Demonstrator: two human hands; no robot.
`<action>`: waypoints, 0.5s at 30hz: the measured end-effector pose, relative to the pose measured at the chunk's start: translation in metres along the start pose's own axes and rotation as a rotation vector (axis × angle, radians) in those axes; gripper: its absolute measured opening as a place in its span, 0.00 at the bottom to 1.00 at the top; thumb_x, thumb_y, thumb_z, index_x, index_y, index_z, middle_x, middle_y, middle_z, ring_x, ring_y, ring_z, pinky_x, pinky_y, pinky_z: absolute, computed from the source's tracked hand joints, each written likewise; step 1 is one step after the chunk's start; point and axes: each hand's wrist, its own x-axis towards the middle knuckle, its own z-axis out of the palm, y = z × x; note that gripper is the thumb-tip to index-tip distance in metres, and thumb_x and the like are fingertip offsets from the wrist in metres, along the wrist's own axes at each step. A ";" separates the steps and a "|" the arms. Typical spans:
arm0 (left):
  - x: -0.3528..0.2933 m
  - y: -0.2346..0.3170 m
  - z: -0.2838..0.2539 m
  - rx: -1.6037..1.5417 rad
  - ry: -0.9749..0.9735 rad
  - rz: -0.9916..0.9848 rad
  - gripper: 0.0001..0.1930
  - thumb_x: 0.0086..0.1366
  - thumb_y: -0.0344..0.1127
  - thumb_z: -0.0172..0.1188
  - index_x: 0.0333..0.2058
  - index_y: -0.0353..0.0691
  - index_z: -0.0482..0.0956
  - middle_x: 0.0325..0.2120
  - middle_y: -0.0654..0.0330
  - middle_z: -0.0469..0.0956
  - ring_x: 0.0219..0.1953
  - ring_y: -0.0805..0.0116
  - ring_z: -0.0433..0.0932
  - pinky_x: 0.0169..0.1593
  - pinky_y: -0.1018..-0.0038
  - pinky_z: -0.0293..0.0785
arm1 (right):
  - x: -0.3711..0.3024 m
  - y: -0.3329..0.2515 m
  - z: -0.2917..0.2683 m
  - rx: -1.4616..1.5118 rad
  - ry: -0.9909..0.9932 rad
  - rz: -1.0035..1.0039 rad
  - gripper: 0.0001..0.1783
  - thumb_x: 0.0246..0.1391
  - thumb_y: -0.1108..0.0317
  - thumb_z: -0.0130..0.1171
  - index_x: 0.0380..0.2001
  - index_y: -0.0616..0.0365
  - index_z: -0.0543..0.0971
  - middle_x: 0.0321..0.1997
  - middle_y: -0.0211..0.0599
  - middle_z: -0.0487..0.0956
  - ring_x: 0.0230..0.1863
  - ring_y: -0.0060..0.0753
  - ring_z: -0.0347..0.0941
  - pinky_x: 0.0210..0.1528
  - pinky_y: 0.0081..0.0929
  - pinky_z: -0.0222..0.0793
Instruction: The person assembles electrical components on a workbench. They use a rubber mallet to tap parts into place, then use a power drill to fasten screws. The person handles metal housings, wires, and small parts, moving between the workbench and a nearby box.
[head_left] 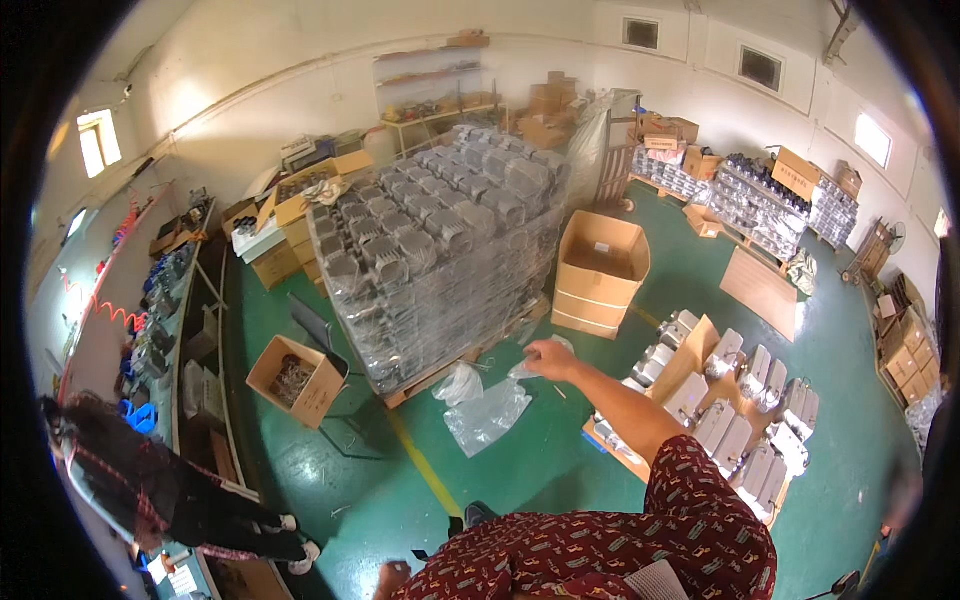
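My right arm reaches forward, and the closed fingers of my right hand (548,360) pinch the top of a clear plastic bag (488,414). The bag hangs or spreads below and left of the hand, over the green floor; whether its lower end touches the floor is unclear. A bunched whitish piece of plastic (459,385) lies beside it, near the pallet's corner. Low at the bottom edge, my left hand (393,578) shows only in part, close to my body, its fingers mostly hidden.
A large pallet of grey metal castings (450,290) wrapped in film stands ahead. Right of it is a tall open carton (600,270). Silvery housings (722,425) sit on cardboard near my right arm. A chair (318,330), a carton (293,380) and another person (180,490) are at left.
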 end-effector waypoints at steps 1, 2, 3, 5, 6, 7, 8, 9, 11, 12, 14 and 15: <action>0.033 0.036 -0.010 -0.073 0.001 0.065 0.14 0.58 0.32 0.65 0.43 0.34 0.83 0.23 0.59 0.81 0.21 0.70 0.77 0.26 0.70 0.74 | 0.024 0.000 -0.019 -0.029 -0.014 0.026 0.33 0.47 0.53 0.71 0.53 0.63 0.80 0.46 0.49 0.84 0.48 0.42 0.82 0.52 0.36 0.76; 0.058 0.070 -0.024 -0.107 0.025 0.128 0.15 0.58 0.31 0.65 0.44 0.33 0.83 0.22 0.60 0.81 0.20 0.71 0.77 0.25 0.71 0.74 | 0.048 -0.008 -0.032 -0.033 0.025 0.023 0.35 0.46 0.52 0.72 0.53 0.64 0.79 0.47 0.51 0.84 0.49 0.44 0.81 0.53 0.36 0.75; 0.081 0.101 -0.041 -0.010 0.126 0.216 0.16 0.59 0.31 0.63 0.45 0.32 0.82 0.22 0.60 0.81 0.20 0.72 0.76 0.24 0.73 0.73 | 0.070 -0.022 -0.040 -0.028 0.054 0.011 0.37 0.45 0.51 0.73 0.54 0.65 0.78 0.49 0.52 0.83 0.51 0.45 0.80 0.55 0.36 0.75; 0.116 0.174 -0.048 0.033 0.185 0.339 0.15 0.62 0.28 0.60 0.47 0.28 0.80 0.22 0.60 0.78 0.20 0.73 0.74 0.23 0.74 0.70 | 0.113 -0.011 -0.066 -0.047 0.125 0.027 0.41 0.43 0.50 0.74 0.55 0.67 0.77 0.52 0.55 0.81 0.54 0.47 0.78 0.57 0.37 0.73; 0.121 0.221 -0.038 -0.030 0.148 0.375 0.14 0.65 0.26 0.57 0.48 0.27 0.78 0.21 0.60 0.76 0.19 0.73 0.71 0.21 0.73 0.68 | 0.133 0.008 -0.087 -0.074 0.166 0.050 0.42 0.42 0.49 0.74 0.56 0.67 0.76 0.54 0.56 0.80 0.56 0.49 0.77 0.59 0.38 0.72; 0.125 0.251 -0.039 -0.057 0.183 0.370 0.15 0.64 0.27 0.57 0.48 0.26 0.79 0.21 0.61 0.76 0.19 0.74 0.72 0.22 0.74 0.68 | 0.162 0.020 -0.101 -0.086 0.199 0.049 0.44 0.42 0.49 0.74 0.57 0.68 0.75 0.55 0.58 0.79 0.58 0.50 0.76 0.61 0.38 0.70; 0.132 0.277 -0.039 -0.089 0.224 0.369 0.17 0.63 0.28 0.58 0.49 0.26 0.79 0.21 0.61 0.77 0.20 0.75 0.73 0.22 0.75 0.69 | 0.193 0.031 -0.115 -0.059 0.218 0.009 0.47 0.41 0.47 0.75 0.59 0.70 0.73 0.56 0.61 0.78 0.59 0.53 0.75 0.62 0.39 0.69; 0.158 0.309 -0.023 -0.123 0.220 0.387 0.18 0.61 0.28 0.58 0.49 0.25 0.79 0.20 0.61 0.77 0.20 0.76 0.74 0.22 0.77 0.69 | 0.227 0.075 -0.151 -0.102 0.281 -0.017 0.50 0.39 0.44 0.75 0.59 0.70 0.73 0.56 0.61 0.78 0.59 0.56 0.75 0.62 0.39 0.69; 0.178 0.289 -0.044 -0.091 0.299 0.337 0.18 0.61 0.28 0.58 0.49 0.26 0.80 0.21 0.59 0.78 0.21 0.75 0.76 0.23 0.77 0.70 | 0.308 0.072 -0.168 -0.207 0.294 0.052 0.55 0.35 0.39 0.76 0.60 0.67 0.72 0.61 0.62 0.75 0.63 0.58 0.71 0.65 0.42 0.67; 0.205 0.288 -0.035 -0.077 0.278 0.338 0.17 0.61 0.28 0.59 0.48 0.26 0.80 0.21 0.59 0.79 0.21 0.75 0.76 0.23 0.77 0.71 | 0.344 0.104 -0.204 -0.259 0.327 0.153 0.59 0.35 0.38 0.75 0.65 0.62 0.67 0.68 0.61 0.68 0.69 0.60 0.63 0.69 0.50 0.61; 0.195 0.261 -0.016 -0.103 0.351 0.074 0.18 0.58 0.31 0.62 0.47 0.29 0.81 0.22 0.54 0.81 0.24 0.68 0.81 0.29 0.71 0.78 | 0.412 0.099 -0.227 -0.310 0.337 0.246 0.64 0.36 0.35 0.74 0.71 0.57 0.59 0.73 0.57 0.61 0.74 0.63 0.54 0.72 0.60 0.51; 0.192 0.250 -0.010 -0.069 0.357 0.016 0.16 0.57 0.33 0.63 0.44 0.32 0.82 0.24 0.55 0.82 0.27 0.66 0.81 0.32 0.69 0.78 | 0.455 0.110 -0.235 -0.382 0.373 0.259 0.63 0.36 0.35 0.74 0.70 0.58 0.60 0.73 0.56 0.60 0.74 0.60 0.55 0.73 0.57 0.51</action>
